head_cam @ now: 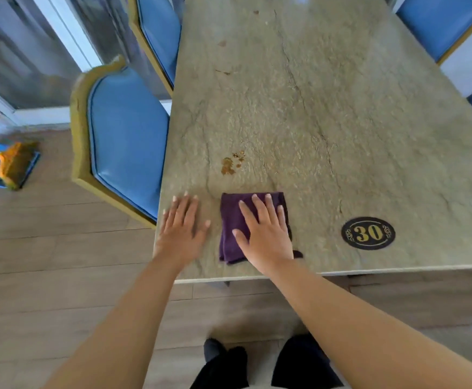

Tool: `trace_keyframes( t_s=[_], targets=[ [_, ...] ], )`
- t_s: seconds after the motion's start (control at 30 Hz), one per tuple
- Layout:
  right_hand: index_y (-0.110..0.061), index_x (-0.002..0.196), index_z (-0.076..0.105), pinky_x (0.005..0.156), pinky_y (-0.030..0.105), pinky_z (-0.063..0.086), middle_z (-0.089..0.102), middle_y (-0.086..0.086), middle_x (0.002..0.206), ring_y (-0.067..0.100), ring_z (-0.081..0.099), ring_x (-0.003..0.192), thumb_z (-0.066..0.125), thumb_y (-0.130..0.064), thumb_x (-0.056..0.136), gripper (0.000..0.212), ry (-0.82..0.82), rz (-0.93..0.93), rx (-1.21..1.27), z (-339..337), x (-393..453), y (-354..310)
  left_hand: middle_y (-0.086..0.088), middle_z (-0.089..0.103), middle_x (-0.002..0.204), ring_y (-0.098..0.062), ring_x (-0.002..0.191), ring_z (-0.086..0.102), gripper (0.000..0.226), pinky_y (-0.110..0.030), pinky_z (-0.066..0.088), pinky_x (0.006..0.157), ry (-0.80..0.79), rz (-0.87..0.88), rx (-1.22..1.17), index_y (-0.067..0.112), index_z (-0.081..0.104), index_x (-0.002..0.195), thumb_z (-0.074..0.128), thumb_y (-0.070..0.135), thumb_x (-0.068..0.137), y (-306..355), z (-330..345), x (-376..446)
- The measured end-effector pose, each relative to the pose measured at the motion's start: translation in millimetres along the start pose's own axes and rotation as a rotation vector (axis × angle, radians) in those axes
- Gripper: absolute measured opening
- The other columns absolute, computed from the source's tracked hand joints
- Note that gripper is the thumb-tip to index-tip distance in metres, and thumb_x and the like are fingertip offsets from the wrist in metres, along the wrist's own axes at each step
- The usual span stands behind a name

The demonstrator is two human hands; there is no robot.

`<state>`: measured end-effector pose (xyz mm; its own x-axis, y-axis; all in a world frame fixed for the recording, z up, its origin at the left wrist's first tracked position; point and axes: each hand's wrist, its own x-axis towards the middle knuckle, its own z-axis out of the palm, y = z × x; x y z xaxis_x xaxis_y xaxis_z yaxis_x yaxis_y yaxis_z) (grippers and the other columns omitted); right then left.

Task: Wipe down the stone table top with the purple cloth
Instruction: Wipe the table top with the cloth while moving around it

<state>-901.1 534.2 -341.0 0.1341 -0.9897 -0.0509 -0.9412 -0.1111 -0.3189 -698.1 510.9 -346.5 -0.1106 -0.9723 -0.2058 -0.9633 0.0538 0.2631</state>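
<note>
**Both palms flat, cloth at near edge**

Right hand [265, 234]: fingers [257, 206] spread wide, pressed flat on the folded purple cloth [230, 220], not gripping. Left hand [182, 231]: fingers splayed, palm down on bare stone just beside the cloth, apart from it. Cloth lies on the worktop [327, 122] near its front edge, left of centre. Brown stain [229, 164] just beyond the cloth, untouched; smaller marks farther up. Black oval plaque reading "30" [368, 233] to the right. Blue chair [122, 141] at the left side.
</note>
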Motion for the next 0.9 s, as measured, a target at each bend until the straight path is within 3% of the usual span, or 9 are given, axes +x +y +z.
trace_keyframes(
  t_s=[0.1, 0.23, 0.33, 0.4, 0.5, 0.63, 0.77, 0.83, 0.9],
  targets=[
    [-0.039, 0.151, 0.003, 0.120, 0.044, -0.004, -0.004, -0.005, 0.162, 0.019, -0.012, 0.148, 0.017, -0.065, 0.092, 0.067, -0.021, 0.014, -0.124, 3, 12, 23, 0.005, -0.031, 0.156, -0.013, 0.141, -0.032, 0.074, -0.038, -0.013, 0.119, -0.147, 0.062, 0.070, 0.024, -0.018, 0.150, 0.009, 0.062, 0.094, -16, -2, 7],
    [-0.039, 0.151, -0.006, 0.119, 0.049, -0.006, -0.013, -0.004, 0.161, 0.022, -0.015, 0.147, 0.013, -0.067, 0.091, 0.068, -0.040, 0.388, -0.146, -15, 24, 55, 0.008, -0.036, 0.153, -0.008, 0.137, -0.037, 0.066, -0.034, -0.019, 0.116, -0.230, 0.055, -0.028, 0.024, -0.020, 0.149, 0.008, 0.055, 0.098, -13, -9, 11],
    [-0.038, 0.150, -0.012, 0.117, 0.056, -0.004, -0.019, 0.005, 0.160, 0.030, -0.019, 0.146, 0.011, -0.067, 0.091, 0.069, -0.057, 0.481, -0.168, -7, 4, 20, 0.010, -0.033, 0.154, -0.007, 0.138, -0.035, 0.062, -0.033, -0.018, 0.117, -0.260, 0.061, -0.117, 0.025, -0.015, 0.151, 0.009, 0.051, 0.100, -14, -14, 12],
    [-0.045, 0.145, -0.019, 0.114, 0.060, -0.008, -0.025, 0.009, 0.157, 0.037, -0.023, 0.143, 0.008, -0.069, 0.089, 0.068, -0.060, 0.401, -0.189, 6, -14, -20, 0.011, -0.030, 0.155, -0.007, 0.140, -0.032, 0.060, -0.033, -0.016, 0.118, -0.262, 0.088, -0.187, 0.026, -0.012, 0.151, 0.007, 0.051, 0.100, -16, -17, 12],
    [-0.051, 0.144, -0.015, 0.112, 0.062, -0.013, -0.029, 0.011, 0.154, 0.040, -0.027, 0.141, 0.012, -0.073, 0.086, 0.068, -0.080, 0.170, -0.178, 22, -27, -63, 0.020, -0.021, 0.155, -0.001, 0.140, -0.027, 0.061, -0.030, -0.014, 0.117, -0.305, 0.092, -0.368, 0.030, -0.004, 0.153, 0.004, 0.055, 0.098, -25, -22, 17],
    [-0.054, 0.144, -0.009, 0.115, 0.057, -0.010, -0.022, 0.003, 0.159, 0.030, -0.024, 0.144, 0.015, -0.072, 0.088, 0.064, -0.136, -0.057, -0.199, 19, 16, -53, 0.022, -0.007, 0.158, 0.000, 0.143, -0.015, 0.099, -0.042, -0.004, 0.121, -0.389, -0.083, -0.728, 0.045, 0.010, 0.149, 0.011, 0.096, 0.065, -44, -22, 43],
    [-0.044, 0.150, 0.012, 0.119, 0.050, -0.002, -0.001, -0.002, 0.162, 0.024, -0.006, 0.149, 0.025, -0.050, 0.099, 0.053, -0.093, -0.014, -0.103, 15, 47, -45, 0.022, 0.015, 0.148, -0.001, 0.135, 0.012, 0.104, -0.030, 0.014, 0.111, -0.454, -0.108, -0.900, 0.035, 0.005, 0.152, 0.012, 0.086, 0.062, -42, -40, 44],
    [-0.038, 0.149, 0.022, 0.119, 0.050, 0.005, 0.008, -0.001, 0.161, 0.026, 0.000, 0.149, 0.022, -0.040, 0.098, 0.051, -0.079, -0.065, -0.057, 21, 25, -61, 0.020, 0.018, 0.144, 0.000, 0.134, 0.013, 0.118, -0.030, 0.013, 0.110, -0.412, -0.122, -0.921, 0.030, -0.001, 0.153, 0.011, 0.095, 0.055, -45, -41, 52],
    [-0.037, 0.144, 0.032, 0.119, 0.051, 0.010, 0.018, -0.001, 0.160, 0.028, 0.009, 0.148, 0.027, -0.031, 0.093, 0.051, -0.102, -0.233, -0.018, 32, -10, -85, 0.014, 0.014, 0.154, -0.006, 0.144, 0.007, 0.102, -0.034, 0.005, 0.116, -0.410, -0.136, -0.897, 0.027, -0.003, 0.152, 0.002, 0.087, 0.071, -44, -50, 53]
  ],
)
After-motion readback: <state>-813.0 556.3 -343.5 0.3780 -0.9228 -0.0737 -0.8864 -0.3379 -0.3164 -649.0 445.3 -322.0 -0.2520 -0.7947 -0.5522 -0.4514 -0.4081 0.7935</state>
